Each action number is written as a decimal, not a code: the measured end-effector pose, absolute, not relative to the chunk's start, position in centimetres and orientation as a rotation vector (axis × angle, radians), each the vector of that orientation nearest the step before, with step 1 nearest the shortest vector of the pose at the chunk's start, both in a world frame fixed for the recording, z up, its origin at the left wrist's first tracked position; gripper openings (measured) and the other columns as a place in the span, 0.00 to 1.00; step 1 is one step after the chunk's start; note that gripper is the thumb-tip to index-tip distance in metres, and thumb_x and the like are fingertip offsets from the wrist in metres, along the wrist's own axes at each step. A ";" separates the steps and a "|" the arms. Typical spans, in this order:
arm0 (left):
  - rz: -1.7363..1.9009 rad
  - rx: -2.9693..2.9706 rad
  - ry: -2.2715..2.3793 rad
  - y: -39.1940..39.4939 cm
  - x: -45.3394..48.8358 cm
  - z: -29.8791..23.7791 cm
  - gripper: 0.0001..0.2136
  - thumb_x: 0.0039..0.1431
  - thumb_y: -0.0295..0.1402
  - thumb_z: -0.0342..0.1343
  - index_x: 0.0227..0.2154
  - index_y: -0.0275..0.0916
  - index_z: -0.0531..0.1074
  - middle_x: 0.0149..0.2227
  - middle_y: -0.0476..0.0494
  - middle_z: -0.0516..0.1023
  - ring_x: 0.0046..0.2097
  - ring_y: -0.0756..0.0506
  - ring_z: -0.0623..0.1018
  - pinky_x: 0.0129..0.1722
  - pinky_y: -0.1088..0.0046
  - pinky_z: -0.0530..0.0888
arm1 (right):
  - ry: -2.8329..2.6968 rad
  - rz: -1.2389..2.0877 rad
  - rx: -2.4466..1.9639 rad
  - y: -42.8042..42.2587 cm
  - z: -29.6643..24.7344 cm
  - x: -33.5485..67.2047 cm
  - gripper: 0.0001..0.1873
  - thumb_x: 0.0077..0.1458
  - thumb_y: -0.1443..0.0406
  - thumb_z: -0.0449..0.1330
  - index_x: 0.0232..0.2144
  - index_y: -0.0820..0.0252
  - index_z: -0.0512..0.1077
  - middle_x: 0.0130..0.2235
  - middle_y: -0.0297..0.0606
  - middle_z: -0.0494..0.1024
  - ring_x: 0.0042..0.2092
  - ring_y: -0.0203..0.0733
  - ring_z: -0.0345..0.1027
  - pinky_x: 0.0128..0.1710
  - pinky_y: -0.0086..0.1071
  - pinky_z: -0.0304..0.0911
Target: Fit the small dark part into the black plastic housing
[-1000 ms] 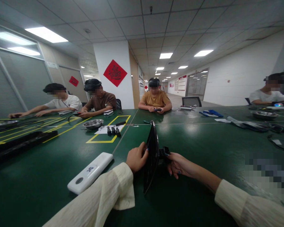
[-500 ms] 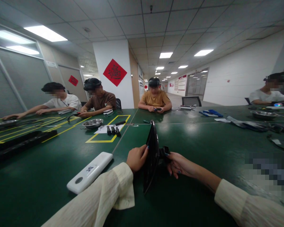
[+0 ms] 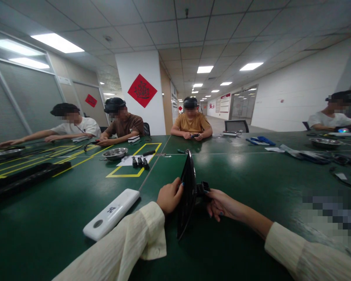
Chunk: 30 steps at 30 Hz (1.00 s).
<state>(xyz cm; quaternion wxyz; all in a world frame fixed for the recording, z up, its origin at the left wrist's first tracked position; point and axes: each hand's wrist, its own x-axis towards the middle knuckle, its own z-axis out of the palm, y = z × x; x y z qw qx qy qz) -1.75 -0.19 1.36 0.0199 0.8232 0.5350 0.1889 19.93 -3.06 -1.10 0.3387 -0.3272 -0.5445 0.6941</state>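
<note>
A thin black panel (image 3: 187, 191) stands on edge on the green table (image 3: 236, 175), seen almost edge-on. My left hand (image 3: 169, 196) is curled against its left face, gripping it. On the other side my right hand (image 3: 220, 203) pinches a small black connector-like part (image 3: 204, 188) that sits against the panel's right face. Both cream sleeves reach in from the bottom of the view.
A white power bank (image 3: 111, 214) lies left of my left arm. Farther back a yellow-taped rectangle holds a metal bowl (image 3: 115, 153), paper and small black parts (image 3: 139, 162). A long black tray (image 3: 23, 178) lies at the left. Several people sit around the table.
</note>
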 end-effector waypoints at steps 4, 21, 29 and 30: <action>0.557 2.588 1.655 -0.1 -1.8 1.3 0.16 0.63 0.39 0.33 0.39 0.41 0.65 0.32 0.45 0.75 0.36 0.46 0.75 0.33 0.74 0.62 | -1.421 1.801 -0.854 -3.1 -1.1 19.9 0.28 0.52 0.49 0.53 0.46 0.65 0.58 0.19 0.37 0.73 0.13 0.27 0.50 0.14 0.23 0.59; 0.565 2.522 1.606 -0.1 -1.6 1.5 0.21 0.63 0.41 0.30 0.26 0.39 0.66 0.28 0.45 0.74 0.32 0.47 0.74 0.29 0.75 0.59 | -1.434 1.798 -0.850 -2.8 -1.4 19.9 0.29 0.52 0.49 0.53 0.46 0.66 0.58 0.19 0.36 0.73 0.12 0.28 0.49 0.13 0.24 0.59; 0.623 2.578 1.597 -0.1 -1.7 1.5 0.16 0.63 0.39 0.32 0.31 0.41 0.64 0.28 0.47 0.73 0.32 0.47 0.74 0.29 0.74 0.59 | -1.430 1.816 -0.840 -2.9 -1.4 20.1 0.27 0.54 0.49 0.52 0.47 0.65 0.57 0.20 0.37 0.73 0.13 0.27 0.50 0.14 0.23 0.60; 0.612 2.579 1.596 -0.2 -1.7 1.6 0.17 0.63 0.40 0.32 0.31 0.41 0.64 0.27 0.47 0.73 0.31 0.47 0.74 0.29 0.74 0.59 | -1.429 1.815 -0.841 -2.9 -1.4 20.1 0.27 0.54 0.49 0.52 0.47 0.65 0.57 0.20 0.37 0.73 0.13 0.27 0.50 0.14 0.23 0.60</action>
